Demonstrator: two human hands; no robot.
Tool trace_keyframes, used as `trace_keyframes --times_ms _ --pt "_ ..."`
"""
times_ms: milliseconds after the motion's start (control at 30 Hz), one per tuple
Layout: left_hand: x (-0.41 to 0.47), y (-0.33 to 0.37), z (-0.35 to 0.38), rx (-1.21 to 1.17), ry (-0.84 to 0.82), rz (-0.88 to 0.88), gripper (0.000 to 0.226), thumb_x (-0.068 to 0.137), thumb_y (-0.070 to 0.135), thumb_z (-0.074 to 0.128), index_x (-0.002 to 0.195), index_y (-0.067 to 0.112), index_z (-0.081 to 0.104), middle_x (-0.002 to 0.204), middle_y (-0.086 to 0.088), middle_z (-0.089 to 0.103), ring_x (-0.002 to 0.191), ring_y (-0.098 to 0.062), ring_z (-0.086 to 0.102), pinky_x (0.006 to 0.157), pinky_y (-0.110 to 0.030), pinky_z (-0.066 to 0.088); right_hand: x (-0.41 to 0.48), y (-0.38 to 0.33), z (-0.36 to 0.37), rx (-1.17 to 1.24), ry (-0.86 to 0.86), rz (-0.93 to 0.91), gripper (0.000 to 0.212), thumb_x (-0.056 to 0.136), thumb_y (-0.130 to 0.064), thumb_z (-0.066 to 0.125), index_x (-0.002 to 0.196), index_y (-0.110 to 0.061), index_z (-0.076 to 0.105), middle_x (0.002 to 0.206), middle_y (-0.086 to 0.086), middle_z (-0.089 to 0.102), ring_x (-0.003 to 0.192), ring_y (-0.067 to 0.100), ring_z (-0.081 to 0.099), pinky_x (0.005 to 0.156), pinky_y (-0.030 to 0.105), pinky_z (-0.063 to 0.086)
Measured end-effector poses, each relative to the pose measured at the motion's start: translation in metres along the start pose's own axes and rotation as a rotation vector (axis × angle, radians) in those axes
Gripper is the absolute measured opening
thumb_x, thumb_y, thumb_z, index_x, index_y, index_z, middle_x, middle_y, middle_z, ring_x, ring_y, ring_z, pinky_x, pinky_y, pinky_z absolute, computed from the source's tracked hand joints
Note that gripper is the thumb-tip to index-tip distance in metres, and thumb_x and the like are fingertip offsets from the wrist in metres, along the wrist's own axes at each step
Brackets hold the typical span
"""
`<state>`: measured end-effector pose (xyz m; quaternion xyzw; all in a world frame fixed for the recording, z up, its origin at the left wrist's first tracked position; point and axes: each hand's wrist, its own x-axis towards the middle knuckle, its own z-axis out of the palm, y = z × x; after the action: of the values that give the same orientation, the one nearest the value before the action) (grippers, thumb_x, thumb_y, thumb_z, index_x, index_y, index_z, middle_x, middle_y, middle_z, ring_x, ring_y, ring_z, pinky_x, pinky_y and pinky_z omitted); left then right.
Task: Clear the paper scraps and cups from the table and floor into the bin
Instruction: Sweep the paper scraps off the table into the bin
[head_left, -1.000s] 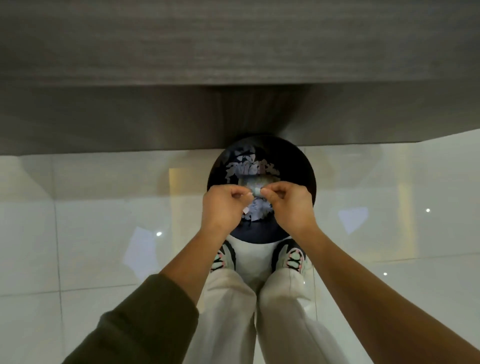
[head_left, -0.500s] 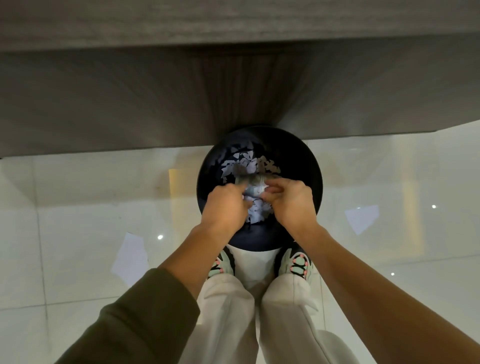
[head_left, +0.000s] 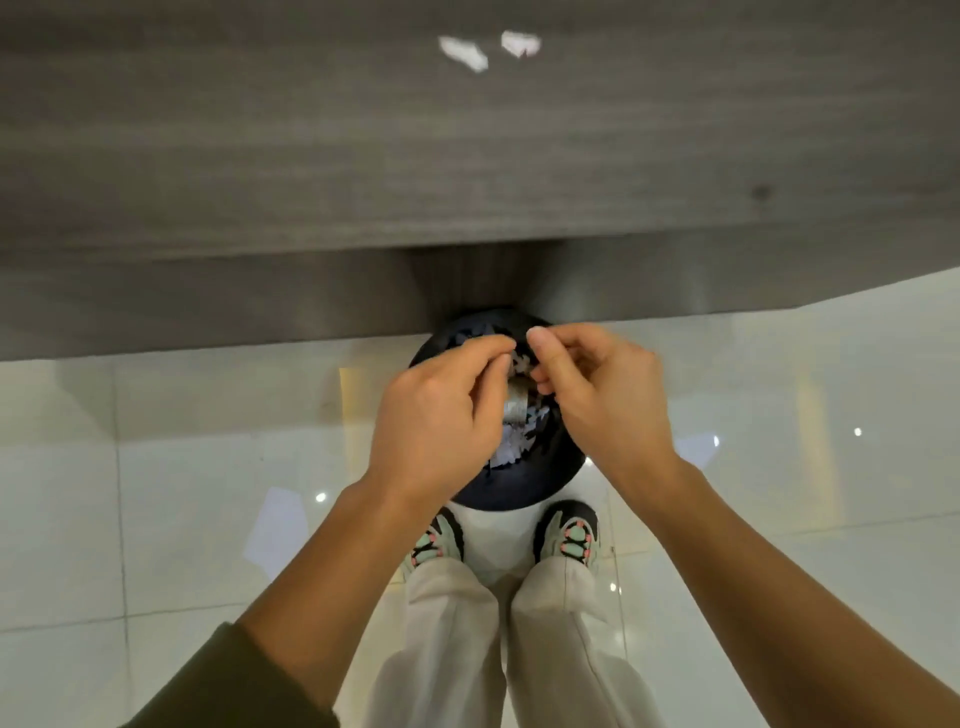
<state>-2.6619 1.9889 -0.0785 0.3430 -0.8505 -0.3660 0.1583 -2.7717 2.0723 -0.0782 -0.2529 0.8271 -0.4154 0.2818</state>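
Observation:
A round black bin (head_left: 524, 491) stands on the floor under the table edge, with several white paper scraps (head_left: 511, 454) inside. My left hand (head_left: 441, 415) and my right hand (head_left: 597, 395) hover just above the bin's mouth, fingertips nearly meeting. Between them both hands pinch a small greyish paper scrap (head_left: 518, 405), which hangs down over the bin. Two more white paper scraps (head_left: 462, 53) (head_left: 520, 43) lie far back on the grey wooden table (head_left: 311, 156). No cups are in view.
My feet in pale green shoes (head_left: 569, 535) stand just behind the bin on glossy white floor tiles (head_left: 182, 467). The table's front panel (head_left: 208, 306) rises right beyond the bin.
Both hands have risen from the bin's mouth toward the table edge, still pinching the scrap. The view has tilted up, so the table top and its two scraps now show.

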Motion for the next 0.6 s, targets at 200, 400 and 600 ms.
trace_keyframes --times_ms 200,400,600 --pt "0.063 0.048 -0.057 0.014 0.241 0.205 0.022 0.087 0.016 0.055 0.1 0.008 0.07 0.09 -0.001 0.071 0.082 -0.007 0.057 0.075 -0.013 0.042 0.029 -0.084 -0.044 0.075 0.126 -0.168 0.01 0.088 -0.028 0.062 0.097 -0.029 0.066 0.08 -0.016 0.067 0.075 0.004 0.066 0.073 0.02 0.054" --pt "0.125 0.043 -0.07 0.429 -0.218 -0.021 0.07 0.097 0.049 0.026 0.149 0.011 -0.002 0.157 -0.002 -0.004 0.144 -0.013 -0.01 0.117 -0.03 -0.004 0.08 -0.104 -0.059 -0.133 0.102 -0.208 0.03 0.091 -0.015 0.057 0.12 -0.018 0.061 0.109 -0.004 0.065 0.091 0.005 0.06 0.081 0.025 0.051" --pt "0.144 0.035 -0.037 0.578 -0.318 0.051 0.088 0.079 0.072 -0.005 0.139 0.01 -0.023 0.154 -0.015 -0.017 0.142 -0.023 -0.021 0.116 -0.037 -0.013 0.109 -0.097 -0.057 -0.277 0.067 -0.208 0.034 0.092 -0.006 0.048 0.124 -0.011 0.058 0.122 0.002 0.061 0.112 0.016 0.056 0.097 0.028 0.043"
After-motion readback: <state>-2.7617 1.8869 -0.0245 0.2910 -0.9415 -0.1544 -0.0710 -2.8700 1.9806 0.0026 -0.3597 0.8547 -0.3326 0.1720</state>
